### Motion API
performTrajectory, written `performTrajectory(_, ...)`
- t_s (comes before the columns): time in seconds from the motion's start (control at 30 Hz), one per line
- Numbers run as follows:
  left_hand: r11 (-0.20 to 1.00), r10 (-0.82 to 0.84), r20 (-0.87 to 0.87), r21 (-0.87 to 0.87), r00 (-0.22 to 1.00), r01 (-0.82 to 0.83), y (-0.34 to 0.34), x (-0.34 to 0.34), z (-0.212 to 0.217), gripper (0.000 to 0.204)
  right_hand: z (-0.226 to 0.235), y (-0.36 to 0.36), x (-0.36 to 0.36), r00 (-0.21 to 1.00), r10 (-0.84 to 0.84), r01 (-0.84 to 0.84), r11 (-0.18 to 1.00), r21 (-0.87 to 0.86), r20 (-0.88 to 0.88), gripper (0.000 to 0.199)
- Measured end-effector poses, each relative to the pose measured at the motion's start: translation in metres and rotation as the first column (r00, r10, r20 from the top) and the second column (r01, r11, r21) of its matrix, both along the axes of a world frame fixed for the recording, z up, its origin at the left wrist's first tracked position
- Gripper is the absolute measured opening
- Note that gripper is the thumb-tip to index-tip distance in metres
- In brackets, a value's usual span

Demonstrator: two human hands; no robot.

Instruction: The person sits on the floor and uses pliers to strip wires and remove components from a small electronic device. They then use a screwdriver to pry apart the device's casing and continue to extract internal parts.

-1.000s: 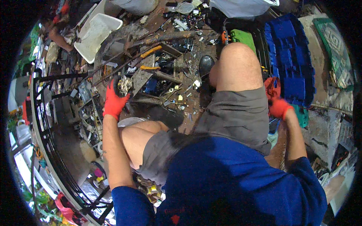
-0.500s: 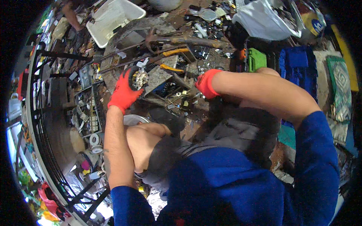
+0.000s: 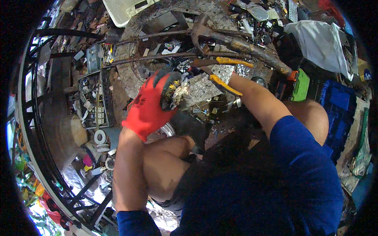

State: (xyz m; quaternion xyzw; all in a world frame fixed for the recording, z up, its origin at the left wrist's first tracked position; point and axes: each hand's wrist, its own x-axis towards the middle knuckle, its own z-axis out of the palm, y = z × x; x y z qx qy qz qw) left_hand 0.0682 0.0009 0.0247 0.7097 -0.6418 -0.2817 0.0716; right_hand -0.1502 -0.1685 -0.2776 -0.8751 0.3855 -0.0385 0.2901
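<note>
At the far left ran a black metal rack (image 3: 33, 129), its bars bending with the rim of the view. Just right of it stood a dark crate (image 3: 106, 94) of small parts, with pale rings (image 3: 100, 137) lying below it.

Next came your left hand (image 3: 151, 104), in a red glove with dark-coated fingers. Those fingers were curled, neither spread wide nor closed into a fist: they arched over the upper side while the thumb came in from below. Between them you had hold of a crumpled lump (image 3: 182, 93), yellowish at its left and silvery white at its right, its right part sticking out past your grip. Whether each fingertip pressed on it, I could not tell.

Just right of the lump lay a mottled grey metal piece (image 3: 206, 84), and above it a rusty-headed hammer (image 3: 252, 49) slanted down to the right. Two yellow handles, an upper one (image 3: 234, 61) and a lower one (image 3: 224, 84), lay near the end of your right forearm (image 3: 262, 98). Your right hand itself was hidden past that point, so I could not tell how far its fingers were open or what they held.

Farther right were a green case (image 3: 301, 84), a whitish sack (image 3: 319, 41) above it and a blue plastic case (image 3: 338, 114).
</note>
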Motion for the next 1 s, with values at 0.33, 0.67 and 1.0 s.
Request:
performTrajectory(0.33,0.997,-0.059,0.020,-0.046,0.998,0.060,-0.009,0.003,0.004,0.090,0.022,-0.008,0.050,0.989,-0.139,0.134,0.986,0.104,0.049,0.031)
performTrajectory(0.67,0.998,-0.048,0.000,-0.047,0.999,0.048,-0.006,0.006,0.000,0.090,0.015,-0.021,0.063,0.977,-0.212,0.207,0.959,0.195,0.004,0.028)
performTrajectory(1.0,0.999,-0.038,-0.012,0.012,0.999,0.038,-0.010,0.003,0.006,0.088,0.007,-0.027,0.060,0.967,-0.256,0.250,0.931,0.267,-0.011,0.025)
